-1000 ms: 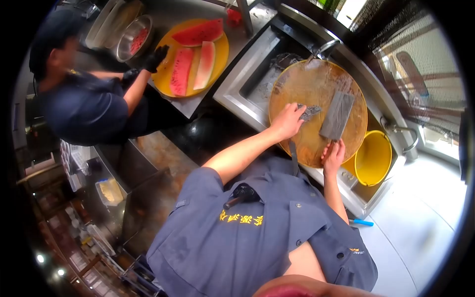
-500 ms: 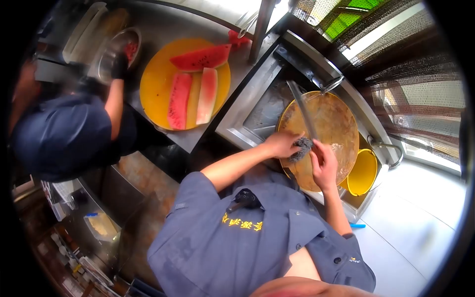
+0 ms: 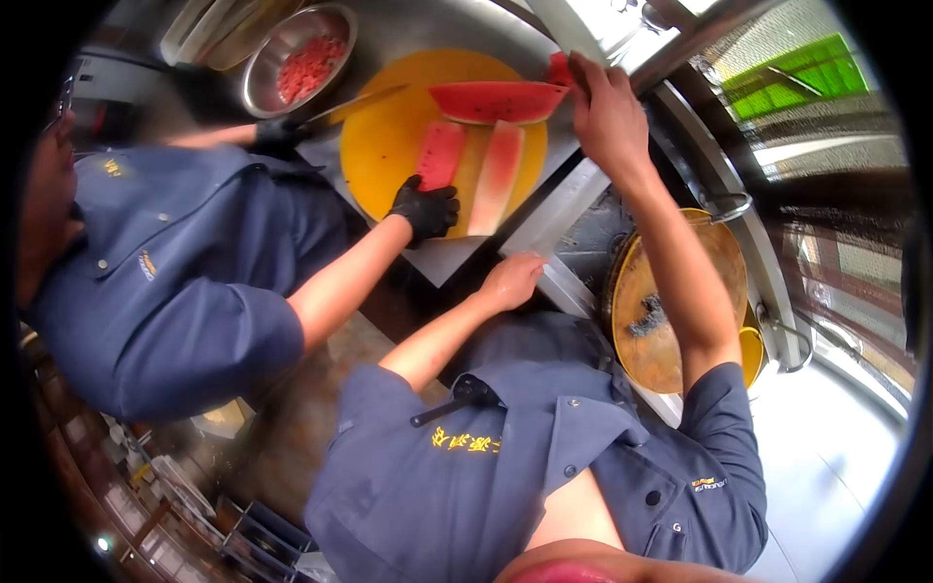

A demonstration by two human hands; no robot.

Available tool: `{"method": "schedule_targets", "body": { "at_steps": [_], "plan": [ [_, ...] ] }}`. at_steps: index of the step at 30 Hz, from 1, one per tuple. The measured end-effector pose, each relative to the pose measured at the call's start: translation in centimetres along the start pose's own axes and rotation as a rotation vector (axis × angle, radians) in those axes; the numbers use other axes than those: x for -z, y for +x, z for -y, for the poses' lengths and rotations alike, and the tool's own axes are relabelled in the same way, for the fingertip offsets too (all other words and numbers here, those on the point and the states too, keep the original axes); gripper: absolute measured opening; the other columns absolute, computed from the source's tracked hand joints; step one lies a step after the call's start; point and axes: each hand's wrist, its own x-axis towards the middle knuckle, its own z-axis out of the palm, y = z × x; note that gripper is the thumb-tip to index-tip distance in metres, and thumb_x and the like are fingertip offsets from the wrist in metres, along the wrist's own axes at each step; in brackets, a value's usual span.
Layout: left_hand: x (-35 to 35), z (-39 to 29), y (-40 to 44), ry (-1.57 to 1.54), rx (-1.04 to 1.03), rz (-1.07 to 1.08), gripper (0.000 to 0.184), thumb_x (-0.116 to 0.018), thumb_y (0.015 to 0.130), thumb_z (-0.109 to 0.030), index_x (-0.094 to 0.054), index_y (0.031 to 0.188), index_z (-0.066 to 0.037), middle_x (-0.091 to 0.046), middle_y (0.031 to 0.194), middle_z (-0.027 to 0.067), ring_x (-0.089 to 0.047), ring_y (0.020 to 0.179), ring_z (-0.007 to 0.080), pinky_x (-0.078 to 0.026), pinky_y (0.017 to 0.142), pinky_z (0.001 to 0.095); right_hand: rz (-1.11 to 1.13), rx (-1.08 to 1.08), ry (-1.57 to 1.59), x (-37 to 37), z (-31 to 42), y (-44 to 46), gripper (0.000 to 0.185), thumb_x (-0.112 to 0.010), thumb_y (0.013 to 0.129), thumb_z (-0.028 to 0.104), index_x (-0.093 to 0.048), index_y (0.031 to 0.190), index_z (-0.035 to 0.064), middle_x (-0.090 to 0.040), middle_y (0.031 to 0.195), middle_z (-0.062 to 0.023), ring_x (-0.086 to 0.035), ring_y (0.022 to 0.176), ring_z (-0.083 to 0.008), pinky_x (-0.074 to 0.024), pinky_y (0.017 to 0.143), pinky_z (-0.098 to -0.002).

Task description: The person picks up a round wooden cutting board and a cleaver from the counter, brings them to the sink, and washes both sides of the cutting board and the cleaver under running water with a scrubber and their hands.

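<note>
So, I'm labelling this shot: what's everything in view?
Watermelon pieces: three, red or pale, on yellow board
Yellow board: one, on counter
Bowl: one, silver, on counter
Cubes: many, red, in bowl
Tubs: count unclear, pale, upper left
Knife: one, colour unclear, with co-worker
Co-worker: one, navy shirt, left
Gloves: two, black, on co-worker
Sink: one, silver, right
Worn board: one, brown, at sink
Scrubber: one, grey, on worn board
Bucket: one, yellow, beside worn board
Left hand: one, bare, near sink
Right hand: one, bare, near watermelon

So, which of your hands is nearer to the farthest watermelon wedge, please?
The right hand is just right of the wedge; the left hand is farther back, by the sink.
</note>
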Motion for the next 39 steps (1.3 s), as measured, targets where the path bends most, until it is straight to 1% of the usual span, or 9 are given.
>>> {"method": "schedule_targets", "body": {
  "at_steps": [10,13,16,20,22,24,28,33,39],
  "plan": [
    [0.7,1.7,-6.0,0.123,0.205,0.071,0.03,-0.06,0.102,-0.022,-0.074,0.121,-0.003,-0.074,0.109,0.0215,-0.069,0.108,0.0418,-0.057,0.094,0.0515,-0.108,0.301,-0.373,-11.0,-5.0,11.5,0.05,-0.058,0.099,0.011,-0.057,0.148,0.0168,-0.066,0.119,-0.0226,-0.071,0.111,-0.0418,-0.063,0.086,-0.0514],
    [1.8,-0.7,-6.4,0.303,0.296,0.305,0.026,-0.06,0.1,-0.024,-0.074,0.105,-0.003,-0.074,0.101,0.0221,-0.071,0.1,0.0413,-0.059,0.087,0.0538,-0.148,0.286,-0.436,-10.6,-5.0,13.6,0.046,-0.055,0.102,0.009,-0.059,0.147,0.0153,-0.067,0.112,-0.0182,-0.07,0.108,-0.0376,-0.06,0.083,-0.0482],
    [-1.8,-1.2,-10.1,0.318,0.343,0.251,0.023,-0.061,0.099,-0.024,-0.073,0.102,-0.004,-0.075,0.101,0.0199,-0.072,0.099,0.0398,-0.06,0.086,0.0536,-0.114,0.232,-0.473,-9.1,-5.3,12.7,0.039,-0.058,0.103,0.015,-0.063,0.142,0.0141,-0.067,0.105,-0.0124,-0.069,0.102,-0.033,-0.0583,0.085,-0.0454],
    [-2.5,-3.7,-11.5,0.312,0.418,0.225,0.032,-0.062,0.1,-0.024,-0.075,0.119,-0.002,-0.075,0.109,0.0195,-0.071,0.107,0.0397,-0.059,0.094,0.052,-0.098,0.168,-0.441,-6.9,-4.2,11.8,0.055,-0.071,0.101,0.022,-0.056,0.152,0.0116,-0.064,0.133,-0.0169,-0.062,0.124,-0.0352,-0.0538,0.101,-0.047],
    [-2.8,-5.5,-11.9,0.325,0.448,0.214,0.036,-0.063,0.1,-0.025,-0.074,0.126,-0.002,-0.075,0.113,0.019,-0.07,0.112,0.0394,-0.058,0.098,0.0516,-0.162,0.2,-0.419,-3.4,-2.2,7.5,0.058,-0.072,0.1,0.022,-0.054,0.154,0.0111,-0.061,0.144,-0.0188,-0.059,0.131,-0.0367,-0.0515,0.107,-0.0475],
    [-4.2,-7.2,-12.5,0.334,0.456,0.194,0.037,-0.064,0.1,-0.025,-0.073,0.129,-0.002,-0.075,0.115,0.0186,-0.07,0.114,0.0391,-0.058,0.1,0.0515,-0.207,0.376,0.031,0.5,-1.3,1.2,0.058,-0.072,0.097,0.013,-0.055,0.152,0.0091,-0.053,0.156,-0.022,-0.05,0.145,-0.0417,-0.0415,0.12,-0.0519],
    [-8.5,-9.8,-12.7,0.376,0.483,0.274,0.04,-0.067,0.098,-0.024,-0.071,0.134,-0.005,-0.073,0.123,0.0175,-0.067,0.122,0.0381,-0.055,0.106,0.0505,-0.127,0.427,0.077,9.2,-6.2,-16.6,0.055,-0.07,0.095,0.004,-0.057,0.148,0.0077,-0.05,0.16,-0.0196,-0.048,0.145,-0.0431,-0.0402,0.12,-0.052],
    [-16.2,-15.9,-11.8,0.378,0.412,0.232,0.04,-0.069,0.095,-0.024,-0.071,0.131,-0.007,-0.072,0.125,0.0184,-0.066,0.123,0.039,-0.055,0.106,0.0511,0.01,0.152,-0.045,14.5,-21.8,-37.2,0.055,-0.07,0.097,0.012,-0.056,0.15,0.0081,-0.043,0.166,-0.0235,-0.037,0.155,-0.0456,-0.0316,0.127,-0.0538],
    [-24.1,-24.9,-9.4,0.41,0.275,0.209,0.042,-0.068,0.095,-0.024,-0.069,0.132,-0.004,-0.071,0.13,0.022,-0.067,0.122,0.0411,-0.055,0.104,0.05,0.227,-0.217,-0.283,17.9,-34.7,-47.2,0.061,-0.066,0.103,0.037,-0.055,0.153,0.0044,-0.044,0.165,-0.027,-0.037,0.154,-0.0463,-0.0298,0.126,-0.0561]
  ]
}}
